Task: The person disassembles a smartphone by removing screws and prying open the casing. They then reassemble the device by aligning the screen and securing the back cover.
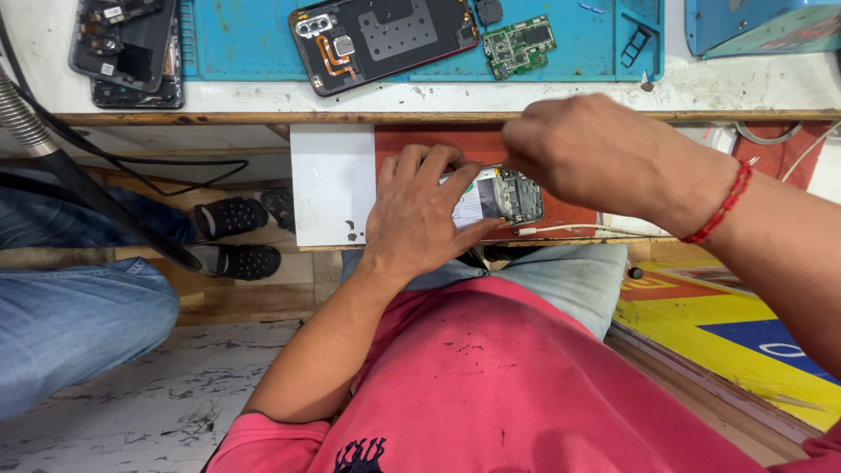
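An opened phone (499,198) with bare circuitry and a white battery lies on a pulled-out drawer (333,184) below the bench edge. My left hand (419,215) grips the phone from the left, fingers wrapped over it. My right hand (589,151) hovers just above the phone's top end with its fingers pinched together; whether they hold anything is hidden. A red thread band circles my right wrist.
On the bench above, a blue mat (263,39) carries another opened phone (381,39) and a green circuit board (519,45). More dismantled phones (127,48) lie at the far left. Another person's jeans leg (70,315) and black sandals (232,236) are at left. A black cable (88,188) hangs down.
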